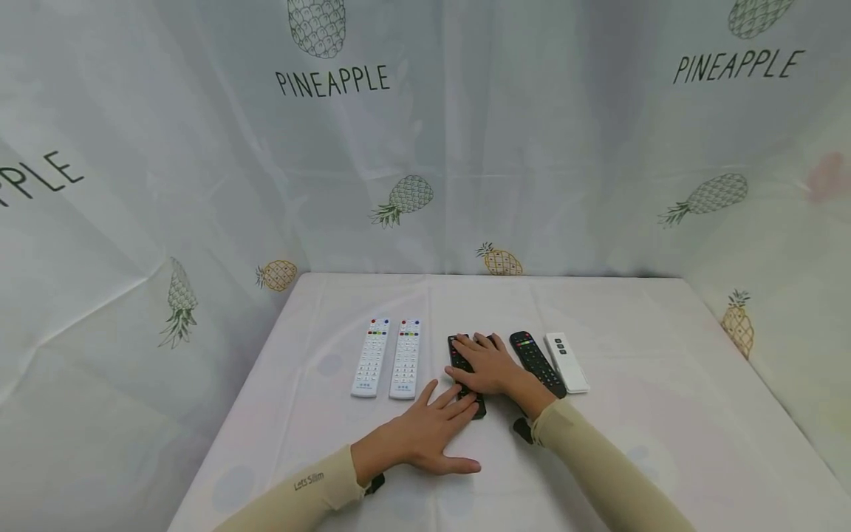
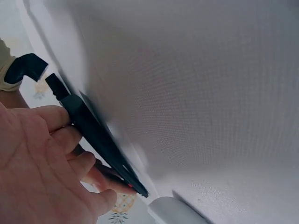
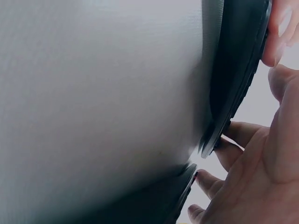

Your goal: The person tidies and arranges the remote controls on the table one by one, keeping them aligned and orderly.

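Observation:
A black remote control (image 1: 480,411) lies lengthwise on the white-covered table, partly hidden by both hands. With fingers spread, my left hand (image 1: 425,436) touches its near end with the fingertips; in the left wrist view the remote (image 2: 96,128) runs along those fingers. My right hand (image 1: 492,369) rests over its far part, fingers extended and thumb on its left edge. Beneath the right fingers a second black remote (image 1: 492,340) is mostly covered. The right wrist view shows the first remote (image 3: 238,65) against fingers of both hands, and another dark remote (image 3: 154,200) below.
Two white remotes (image 1: 370,358) with coloured buttons lie side by side on the left. Right of the right hand are a black remote (image 1: 532,358) and a small white remote (image 1: 566,362). A pineapple-print curtain (image 1: 532,148) surrounds the table (image 1: 319,458).

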Available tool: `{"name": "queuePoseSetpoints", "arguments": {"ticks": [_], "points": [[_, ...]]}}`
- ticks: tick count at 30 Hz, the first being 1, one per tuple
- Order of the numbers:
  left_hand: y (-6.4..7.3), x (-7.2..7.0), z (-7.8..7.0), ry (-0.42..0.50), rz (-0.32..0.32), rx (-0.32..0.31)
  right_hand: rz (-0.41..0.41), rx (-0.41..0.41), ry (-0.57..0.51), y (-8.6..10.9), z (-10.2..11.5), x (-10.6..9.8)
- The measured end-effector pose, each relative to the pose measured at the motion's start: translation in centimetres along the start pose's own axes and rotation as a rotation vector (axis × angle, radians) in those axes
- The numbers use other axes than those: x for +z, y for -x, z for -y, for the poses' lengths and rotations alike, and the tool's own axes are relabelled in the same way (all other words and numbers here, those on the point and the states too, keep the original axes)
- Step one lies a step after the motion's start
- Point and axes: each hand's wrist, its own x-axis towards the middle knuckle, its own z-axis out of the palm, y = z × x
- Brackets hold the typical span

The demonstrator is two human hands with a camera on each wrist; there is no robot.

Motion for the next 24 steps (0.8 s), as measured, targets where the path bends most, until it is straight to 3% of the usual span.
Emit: {"name": "queuePoseSetpoints", "arguments": {"ticks": [24], "points": [[-0.35,-0.20,-0.35,-0.044,-0.005,-0.045,-0.003,0.046,-0.011,-0.46,0.24,0.36]]}}
